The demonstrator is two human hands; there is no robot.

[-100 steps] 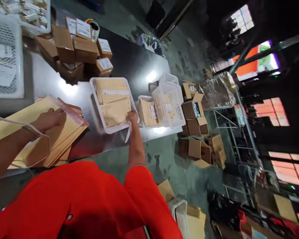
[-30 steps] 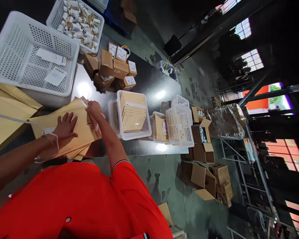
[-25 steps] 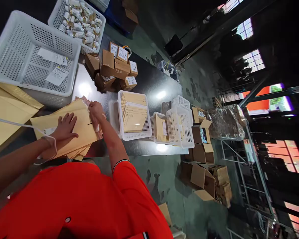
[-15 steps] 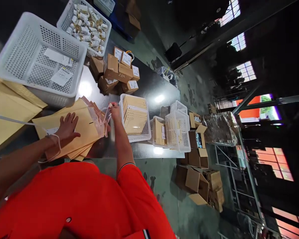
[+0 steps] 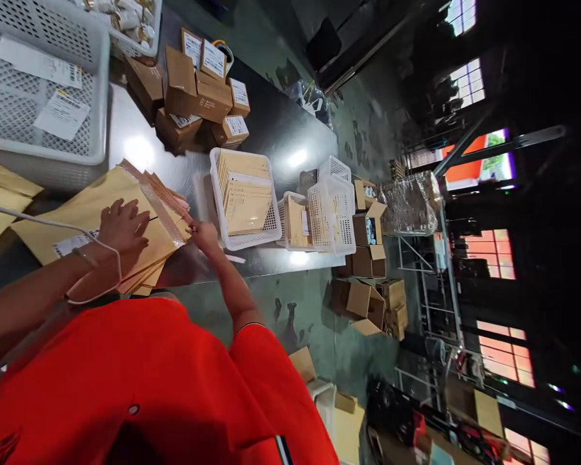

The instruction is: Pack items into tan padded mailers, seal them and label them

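A fanned stack of yellow mailing envelopes [image 5: 84,210] lies on the metal table, the flap ends with their clear strips pointing right. My left hand [image 5: 121,229] rests flat on the top envelope with its fingers spread, beside a white label [image 5: 75,243]. A thin white cord [image 5: 39,212] runs across the envelopes and loops over my left wrist. At the right end of the stack, the fingers of my right hand [image 5: 206,237] are closed on an envelope flap [image 5: 164,216]. A pale strip [image 5: 235,259] lies near the table edge by my right wrist.
Right of my hand is a white basket [image 5: 252,242] of upright envelopes, with further baskets [image 5: 336,239] behind. Small brown boxes [image 5: 213,97] are piled farther back. A large white basket [image 5: 101,123] with paper slips stands at left, a basket of bottles [image 5: 130,46] behind it.
My right hand has moved left and down from the pale strips beside the basket to the envelope flaps. My left hand stays flat on the stack. The view has shifted.
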